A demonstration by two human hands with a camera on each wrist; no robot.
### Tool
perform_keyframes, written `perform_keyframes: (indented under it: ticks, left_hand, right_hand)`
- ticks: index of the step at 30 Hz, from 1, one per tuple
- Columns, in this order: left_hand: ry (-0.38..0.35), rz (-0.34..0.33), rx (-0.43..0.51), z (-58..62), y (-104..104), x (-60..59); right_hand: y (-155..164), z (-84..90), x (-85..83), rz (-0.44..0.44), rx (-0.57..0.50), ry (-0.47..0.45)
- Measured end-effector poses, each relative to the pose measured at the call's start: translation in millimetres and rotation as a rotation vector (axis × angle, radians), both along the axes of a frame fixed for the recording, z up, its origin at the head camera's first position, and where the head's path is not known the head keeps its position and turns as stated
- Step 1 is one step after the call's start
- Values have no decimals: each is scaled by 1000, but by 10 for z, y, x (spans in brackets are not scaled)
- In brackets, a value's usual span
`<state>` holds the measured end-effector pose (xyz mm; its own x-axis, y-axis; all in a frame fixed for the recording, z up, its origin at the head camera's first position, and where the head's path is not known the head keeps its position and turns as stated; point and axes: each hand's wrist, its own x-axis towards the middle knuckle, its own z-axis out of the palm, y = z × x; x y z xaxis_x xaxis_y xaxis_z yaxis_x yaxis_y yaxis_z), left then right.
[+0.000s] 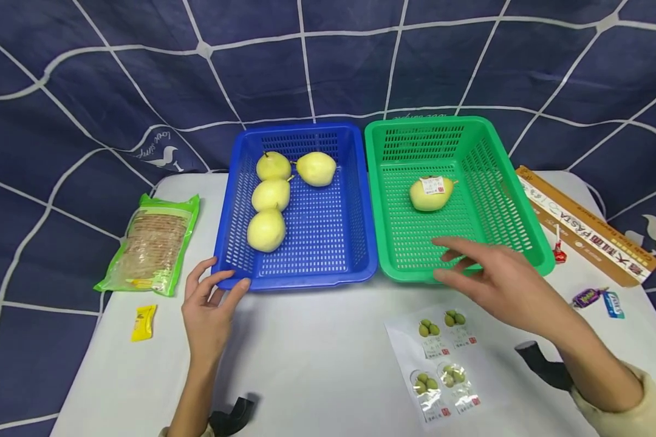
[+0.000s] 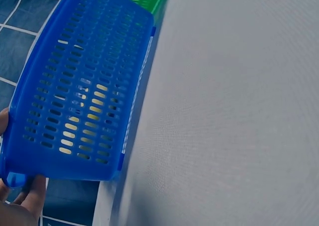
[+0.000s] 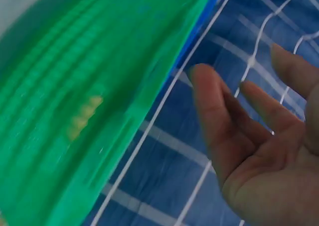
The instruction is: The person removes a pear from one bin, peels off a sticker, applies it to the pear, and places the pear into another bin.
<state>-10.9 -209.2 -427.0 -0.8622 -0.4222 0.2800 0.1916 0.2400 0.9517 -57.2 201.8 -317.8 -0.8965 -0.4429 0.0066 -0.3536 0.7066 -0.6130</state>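
My left hand (image 1: 210, 309) is at the near left corner of the blue basket (image 1: 311, 282), thumb and fingers curled about its rim; the left wrist view also shows fingers at that corner (image 2: 15, 178). Several yellow-green pears lie in this basket, such as the nearest pear (image 1: 266, 230). My right hand (image 1: 497, 279) hovers by the near rim of the green basket (image 1: 385, 243), fingers loosely bent, nothing between them. Inside the green basket lies a single pear (image 1: 426, 199) with a white paper label (image 1: 432, 185) on top. In the right wrist view the hand (image 3: 269, 151) is empty.
A sheet of pear stickers (image 1: 399, 340) lies at front right. On the left are a green-edged food packet (image 1: 155, 243) and a yellow wrapped sweet (image 1: 143, 323). A pasta box (image 1: 585, 224), red lollipop (image 1: 559, 252), purple sweet (image 1: 587, 297) and blue packet (image 1: 613, 304) lie right.
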Motion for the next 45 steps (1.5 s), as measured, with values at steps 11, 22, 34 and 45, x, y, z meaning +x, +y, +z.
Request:
perform_keyframes:
  ticks: [11, 22, 34, 45]
  left_hand:
    - [18, -16, 17, -23, -30, -5]
    - [-3, -9, -5, -2, -23, -2]
    - [13, -15, -7, -20, -42, 12]
    - [3, -27, -16, -3, -39, 3]
  right_hand:
    - [-1237, 121, -894, 308, -289, -238]
    - [-2195, -183, -1479, 519, -169, -431]
    - [-2662, -212, -1671, 526, 76, -625]
    - [-2754, -378, -1640, 539, 193, -659]
